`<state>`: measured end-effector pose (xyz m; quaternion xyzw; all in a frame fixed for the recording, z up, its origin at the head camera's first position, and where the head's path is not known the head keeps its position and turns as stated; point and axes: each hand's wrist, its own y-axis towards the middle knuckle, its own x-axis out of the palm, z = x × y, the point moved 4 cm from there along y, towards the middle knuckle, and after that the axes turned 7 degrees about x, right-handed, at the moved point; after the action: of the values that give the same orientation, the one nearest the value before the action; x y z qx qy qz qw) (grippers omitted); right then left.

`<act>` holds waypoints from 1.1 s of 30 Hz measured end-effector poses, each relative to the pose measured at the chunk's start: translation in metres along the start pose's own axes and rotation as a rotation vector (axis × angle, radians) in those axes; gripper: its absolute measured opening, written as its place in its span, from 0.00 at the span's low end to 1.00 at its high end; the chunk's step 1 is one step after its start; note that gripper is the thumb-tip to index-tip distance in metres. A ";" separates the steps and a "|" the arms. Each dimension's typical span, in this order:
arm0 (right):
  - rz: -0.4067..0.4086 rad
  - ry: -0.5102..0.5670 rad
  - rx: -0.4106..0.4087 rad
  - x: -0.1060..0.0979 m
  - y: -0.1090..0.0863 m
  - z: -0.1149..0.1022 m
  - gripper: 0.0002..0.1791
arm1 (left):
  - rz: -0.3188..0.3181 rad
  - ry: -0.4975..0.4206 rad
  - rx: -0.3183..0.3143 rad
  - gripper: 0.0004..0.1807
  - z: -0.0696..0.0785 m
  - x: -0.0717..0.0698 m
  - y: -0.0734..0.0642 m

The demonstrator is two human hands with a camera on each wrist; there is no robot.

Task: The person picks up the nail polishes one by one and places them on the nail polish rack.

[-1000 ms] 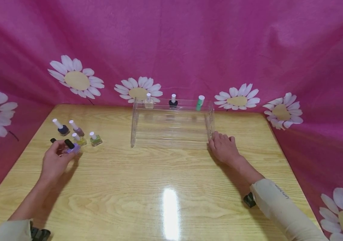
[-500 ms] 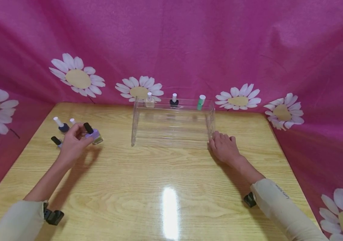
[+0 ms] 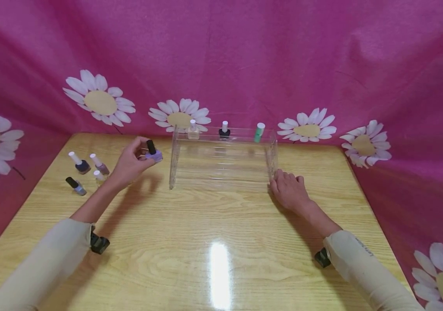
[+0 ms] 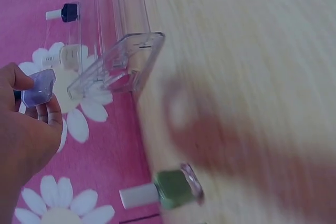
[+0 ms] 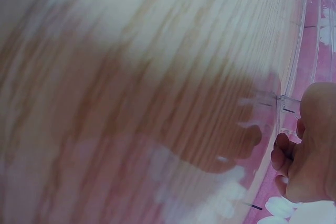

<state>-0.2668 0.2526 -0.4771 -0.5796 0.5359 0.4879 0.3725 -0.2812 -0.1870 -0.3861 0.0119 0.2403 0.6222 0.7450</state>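
My left hand (image 3: 129, 162) pinches a light purple nail polish bottle (image 3: 154, 156) with a black cap, raised above the table just left of a clear tiered rack (image 3: 173, 162). In the left wrist view the bottle (image 4: 38, 88) shows its faceted base between thumb and fingers. My right hand (image 3: 289, 190) holds the rack's front right corner, its fingers (image 5: 281, 156) curled at the side panel. On the top tier stand a pale nail polish (image 3: 193, 133), a black one (image 3: 224, 132) and a green one (image 3: 258, 134), all white-capped.
Left on the table stand navy (image 3: 83, 166), mauve (image 3: 102, 168) and blue (image 3: 79, 189) polishes. A yellow one (image 3: 98, 177) is partly behind my left wrist. An olive-green polish (image 4: 175, 189) shows only in the left wrist view. Pink daisy-printed cloth (image 3: 244, 65) hangs around the table.
My left hand has carried the purple nail polish from the bottle group rightward and away from me, up beside the rack. My right hand stays at the rack's corner.
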 end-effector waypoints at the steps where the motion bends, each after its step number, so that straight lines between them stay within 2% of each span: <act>1: 0.001 -0.003 0.000 0.000 0.000 0.000 0.14 | -0.007 -0.009 0.014 0.19 0.000 0.003 0.004; 8: -0.019 0.012 0.020 0.000 0.001 0.001 0.14 | -0.039 -0.048 0.065 0.23 -0.004 0.022 0.032; 16: -0.034 0.017 0.017 0.000 0.000 0.001 0.14 | -0.129 -0.049 0.114 0.24 -0.007 0.043 0.057; 25: -0.041 0.021 0.022 -0.001 0.000 0.000 0.13 | -0.180 -0.048 0.124 0.26 -0.015 0.057 0.074; 33: -0.041 0.014 0.025 -0.001 0.001 0.000 0.14 | -0.208 0.055 0.145 0.23 -0.014 0.062 0.085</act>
<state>-0.2673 0.2527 -0.4760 -0.5891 0.5328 0.4694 0.3856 -0.3573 -0.1136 -0.3928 0.0236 0.3047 0.5229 0.7957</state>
